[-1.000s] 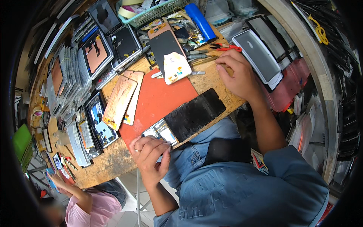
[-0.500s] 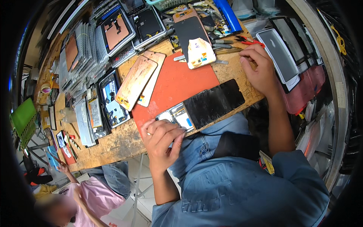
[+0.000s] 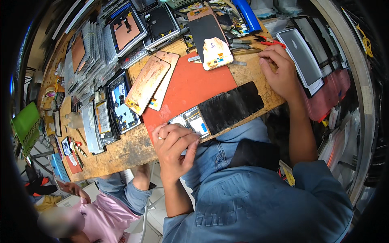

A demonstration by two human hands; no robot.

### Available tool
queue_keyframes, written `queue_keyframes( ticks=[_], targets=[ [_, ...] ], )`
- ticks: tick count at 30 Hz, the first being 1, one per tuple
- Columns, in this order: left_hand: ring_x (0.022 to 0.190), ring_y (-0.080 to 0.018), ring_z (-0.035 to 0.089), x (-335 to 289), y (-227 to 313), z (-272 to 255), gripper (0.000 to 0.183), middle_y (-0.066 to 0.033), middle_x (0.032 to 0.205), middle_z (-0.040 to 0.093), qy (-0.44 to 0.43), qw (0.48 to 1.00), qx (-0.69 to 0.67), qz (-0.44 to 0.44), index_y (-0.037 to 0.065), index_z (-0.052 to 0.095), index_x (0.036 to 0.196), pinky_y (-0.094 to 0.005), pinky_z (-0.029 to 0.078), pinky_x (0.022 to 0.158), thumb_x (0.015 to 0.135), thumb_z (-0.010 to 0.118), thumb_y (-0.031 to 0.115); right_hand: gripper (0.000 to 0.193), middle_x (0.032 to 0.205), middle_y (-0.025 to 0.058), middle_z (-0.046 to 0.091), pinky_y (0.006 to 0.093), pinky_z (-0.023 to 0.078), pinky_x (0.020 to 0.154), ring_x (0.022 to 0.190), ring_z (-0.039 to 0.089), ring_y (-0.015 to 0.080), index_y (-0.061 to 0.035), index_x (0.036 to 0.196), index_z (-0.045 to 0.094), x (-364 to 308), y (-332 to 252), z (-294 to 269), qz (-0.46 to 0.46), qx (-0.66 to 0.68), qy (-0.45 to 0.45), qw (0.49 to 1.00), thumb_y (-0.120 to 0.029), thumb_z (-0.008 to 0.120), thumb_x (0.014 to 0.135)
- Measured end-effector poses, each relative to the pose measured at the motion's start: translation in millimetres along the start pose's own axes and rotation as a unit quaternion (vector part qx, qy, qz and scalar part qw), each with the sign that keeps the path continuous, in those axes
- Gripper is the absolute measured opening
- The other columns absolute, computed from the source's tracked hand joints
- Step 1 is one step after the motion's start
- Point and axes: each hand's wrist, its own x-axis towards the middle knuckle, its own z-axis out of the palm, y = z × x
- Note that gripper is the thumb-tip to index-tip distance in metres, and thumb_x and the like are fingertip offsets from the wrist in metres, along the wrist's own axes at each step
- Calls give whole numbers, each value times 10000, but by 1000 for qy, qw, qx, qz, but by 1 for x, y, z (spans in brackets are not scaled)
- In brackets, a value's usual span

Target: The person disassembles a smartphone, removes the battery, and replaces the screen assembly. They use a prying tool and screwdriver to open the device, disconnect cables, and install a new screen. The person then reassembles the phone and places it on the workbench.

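Note:
My left hand [image 3: 174, 146], with a ring on one finger, has its fingers bent over the left end of an opened phone [image 3: 194, 121] and closed on it. Bare metal and inner parts show at that end. A black screen panel [image 3: 231, 107] lies alongside, stretching right across the table's near edge. Over at the right, my right hand [image 3: 278, 69] rests on the wood with fingers loosely bent, thumb and forefinger apart, and nothing seen in it. Red-handled pliers [image 3: 270, 41] lie just beyond its knuckles.
Copper-coloured phone panels [image 3: 148, 84] lie on the red mat [image 3: 190, 83]. Behind it is a dark panel [image 3: 204, 32] with a white piece. Opened phones [image 3: 122, 103] and stacked clear sleeves [image 3: 92, 50] fill the left. A white tray [image 3: 299, 56] stands right. Another person [image 3: 107, 214] sits lower left.
My hands and the opened phone keep nearly the same places, with the view shifting slightly. The other person's hand has dropped away from the blue object on the table, and their legs have shifted.

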Motion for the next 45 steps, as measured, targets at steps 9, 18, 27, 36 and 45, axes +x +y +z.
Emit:
queue_keyframes(
  ticks=[9,18,27,36,45],
  targets=[
    [1019,-242,680,2,3,-2,140,12,1003,756,-6,1000,2,-2,138,814,926,-467,422,1034,803,860,89,146,1085,150,710,409,582,933,1043,734,340,40,1092,750,-3,2,1,-11,-4,6,1000,-28,756,963],
    [1008,-272,679,4,4,-2,134,-33,967,752,-9,1000,0,0,101,807,920,-492,433,1059,797,856,76,139,1093,152,710,412,581,925,1029,730,347,33,1084,748,-3,2,0,-5,5,8,1000,-34,755,962],
    [992,-277,679,2,3,-2,121,-39,958,747,-8,1000,3,-1,94,800,918,-500,431,1072,807,847,81,141,1086,149,711,418,582,919,1027,730,350,21,1080,754,-1,1,2,-3,3,9,1000,-51,760,958],
    [1006,-247,686,3,4,-2,138,0,1003,757,-9,1000,1,-8,123,806,934,-491,428,1066,807,855,101,128,1080,153,710,434,578,910,1022,723,365,14,1066,748,-1,-1,0,-22,-17,14,1000,-48,763,955],
    [991,-297,664,5,7,-1,107,-69,955,739,-13,1000,5,-1,65,792,908,-490,443,1040,812,835,81,125,1066,160,704,457,575,919,1024,719,382,4,1056,744,-1,1,0,-24,-7,22,999,-57,760,949]
  ],
)
